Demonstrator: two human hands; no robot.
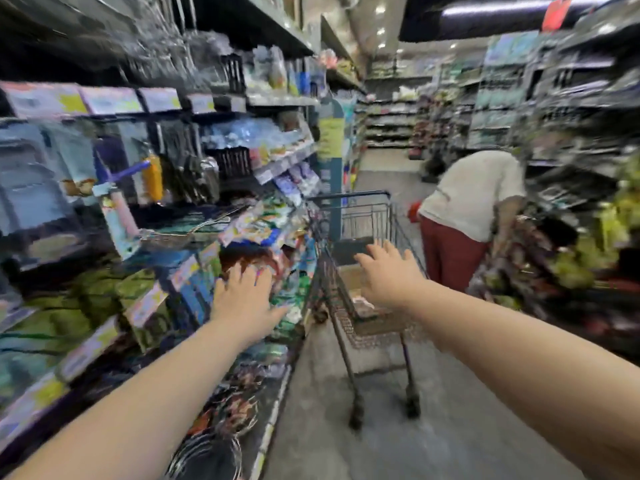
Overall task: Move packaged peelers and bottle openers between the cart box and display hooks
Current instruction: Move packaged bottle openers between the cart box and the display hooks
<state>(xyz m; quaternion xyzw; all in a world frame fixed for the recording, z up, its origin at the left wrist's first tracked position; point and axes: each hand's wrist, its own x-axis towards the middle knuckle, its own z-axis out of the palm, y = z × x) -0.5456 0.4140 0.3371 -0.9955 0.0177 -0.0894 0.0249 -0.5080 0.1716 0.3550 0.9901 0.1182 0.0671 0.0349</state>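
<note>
The shelving (138,202) fills the whole left side, hung and stacked with packaged goods, all heavily blurred. The grey aisle floor (346,427) runs ahead between it and more shelves on the right. A person (474,195) in a pale top and red trousers bends over at the right side of the aisle, just past the cart. The wire cart (363,220) stands in the middle of the aisle, close beside the left shelving, its handle at the far end. A brown box (349,278) sits inside the cart basket; its contents are too blurred to tell. Both arms reach forward. The right hand (388,271) hovers over the cart's near rim above the box, fingers spread, holding nothing. The left hand (242,299) is spread flat in front of the hanging packets (263,223) on the lower shelving; whether it touches them cannot be told. Peelers and bottle openers cannot be made out among the packets
</note>
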